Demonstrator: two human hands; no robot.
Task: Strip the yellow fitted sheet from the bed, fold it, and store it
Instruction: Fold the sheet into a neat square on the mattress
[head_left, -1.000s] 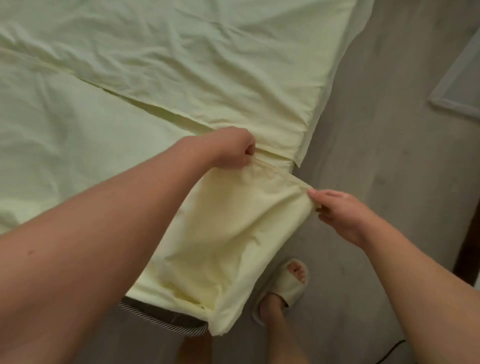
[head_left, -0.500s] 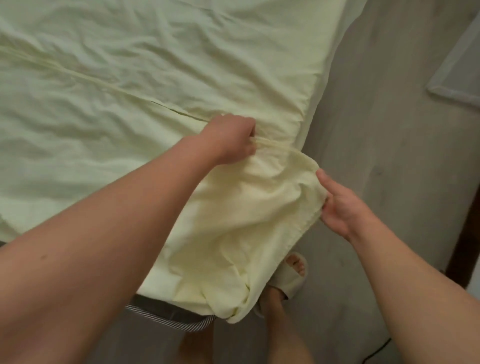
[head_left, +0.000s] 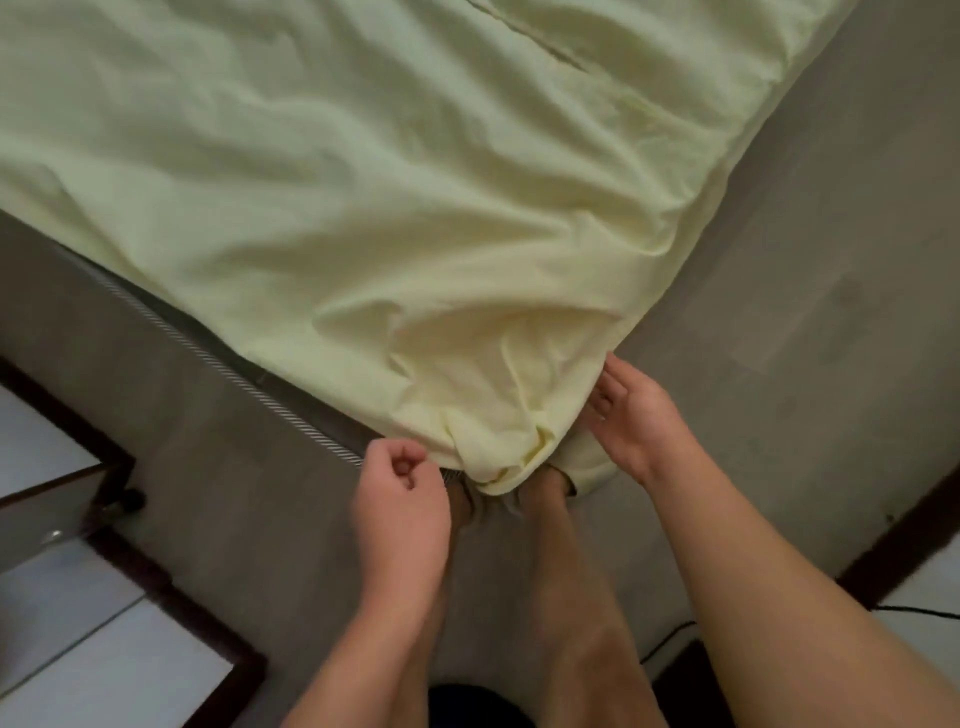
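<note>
The pale yellow fitted sheet (head_left: 363, 208) lies wrinkled over the bed, and its near corner (head_left: 498, 452) hangs bunched over the bed's corner above my feet. My left hand (head_left: 400, 488) is curled into a fist just left of that corner, beside the striped edge, with no cloth visible in it. My right hand (head_left: 634, 421) is on the corner's right side, palm turned toward the sheet, its relaxed fingers touching the hanging cloth. A hem line (head_left: 540, 41) of a folded-over layer runs across the top of the sheet.
A grey striped mattress edge (head_left: 291, 410) shows below the sheet on the left. Dark-framed white furniture (head_left: 93, 467) stands at the lower left. Grey floor (head_left: 805, 312) runs along the bed's right side, and a black cable (head_left: 914, 610) lies at the lower right.
My left hand let go of the sheet's hem on top of the bed and dropped to the corner. My right hand came down beside the corner. The view swung toward the bed's corner.
</note>
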